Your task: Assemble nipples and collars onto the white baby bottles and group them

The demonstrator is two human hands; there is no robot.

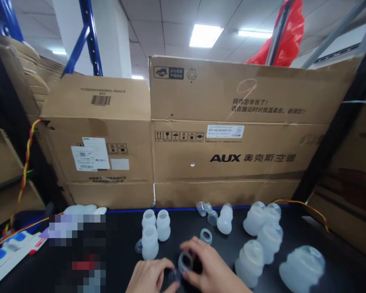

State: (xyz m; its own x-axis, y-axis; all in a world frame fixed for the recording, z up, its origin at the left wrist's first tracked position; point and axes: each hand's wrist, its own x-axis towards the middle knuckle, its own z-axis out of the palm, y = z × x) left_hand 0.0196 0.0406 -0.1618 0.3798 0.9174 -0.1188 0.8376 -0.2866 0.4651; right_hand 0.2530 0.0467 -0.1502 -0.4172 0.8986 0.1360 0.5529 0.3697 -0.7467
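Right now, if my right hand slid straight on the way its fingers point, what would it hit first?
Probably the left hand: the right hand points left, both holding a clear ring. Beyond it stand the small white bottles, though depth is unclear.

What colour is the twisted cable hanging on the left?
The twisted cable is red and yellow, seen in the head view.

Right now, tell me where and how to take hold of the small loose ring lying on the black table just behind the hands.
Pinch the ring across its rim from above, one fingertip inside the hole. It lies flat on the black table, so its sides offer little. The right hand is nearest.
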